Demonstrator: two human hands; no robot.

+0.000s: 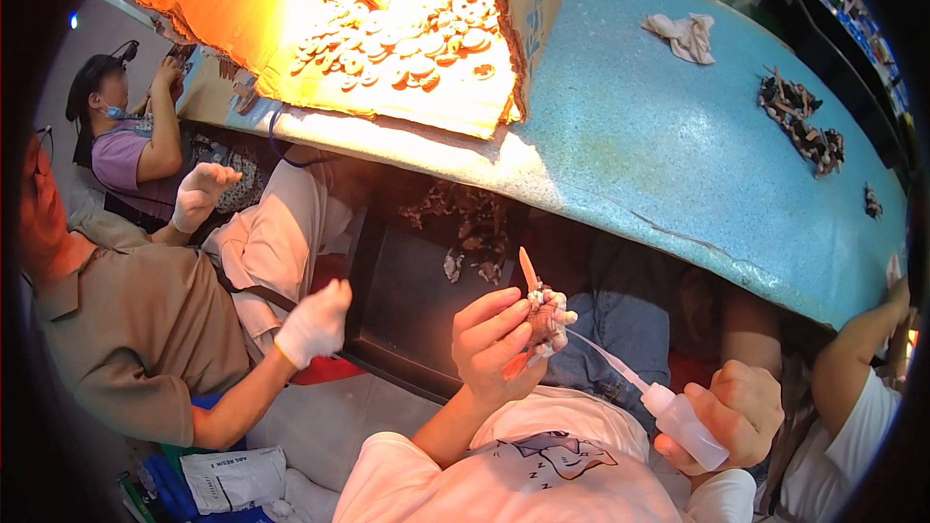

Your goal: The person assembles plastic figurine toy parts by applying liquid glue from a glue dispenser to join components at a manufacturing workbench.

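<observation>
My left hand [494,344] pinches a small brown and white figurine [549,318] up in front of my chest. A thin pointed orange-tan piece [528,268] sticks up at its top. In my right hand [741,412] is a translucent squeeze bottle [686,424], tilted, with the fingers wrapped round it. Its long thin nozzle [605,356] points left, and the tip is beside the figurine. Whether the tip touches it, I cannot tell.
A brightly lit cardboard sheet [262,58] holds many small round pieces on the blue table [620,116]. A white rag [686,37] and dark clusters of pieces [802,121] lie farther right. Below the table edge stands a black tray [397,281]. Co-workers [145,349] sit close on both sides.
</observation>
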